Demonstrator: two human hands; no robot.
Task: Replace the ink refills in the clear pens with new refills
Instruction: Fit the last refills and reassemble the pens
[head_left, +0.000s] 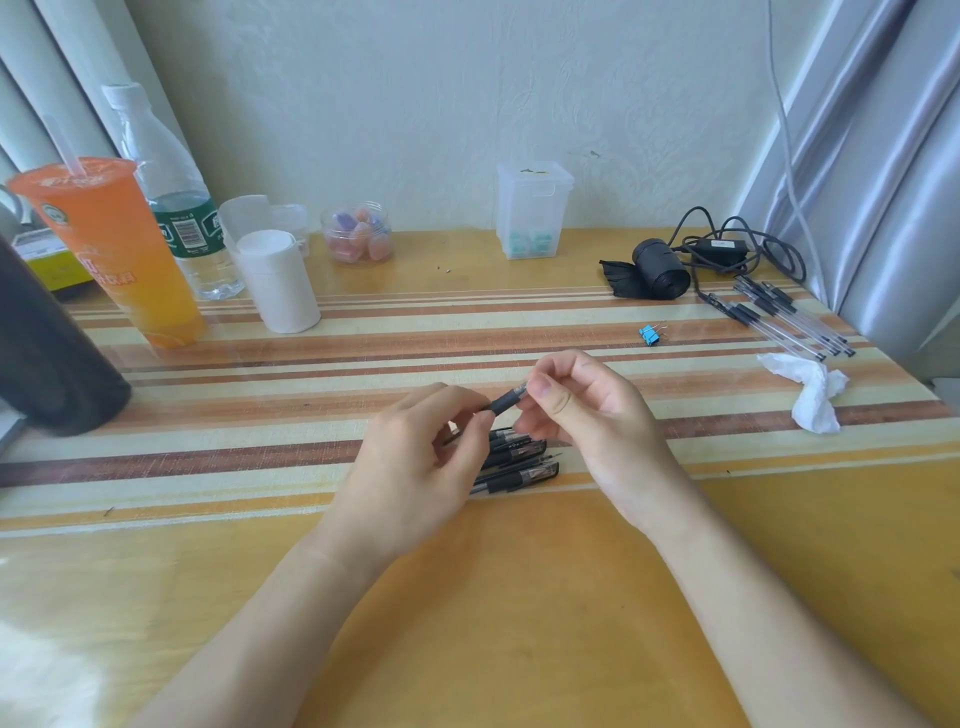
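Pen in hand: a clear pen (508, 400) with a dark grip sleeve, held between both hands just above the striped table (519, 597).
Grip: the right hand (582, 410) pinches the barrel between thumb and fingers; the left hand (415, 457) pinches the tip end with its fingertips.
Handling: probably light, stiff and slick on the clear plastic. The rubbery sleeve looks like the surest hold, and the thin tip and refill likely bend if forced.
Waiting stock: more pens (519, 465) lie bunched directly under the hands.
Far right: slim clear sticks (789, 322), probably the refills, lie well apart from the hands, near a crumpled tissue (810, 389) and a blue binder clip (649, 334).
Obstacles: an orange drink cup (114, 249) and a paper roll (280, 280) stand far left, and nothing blocks the reach to the right.
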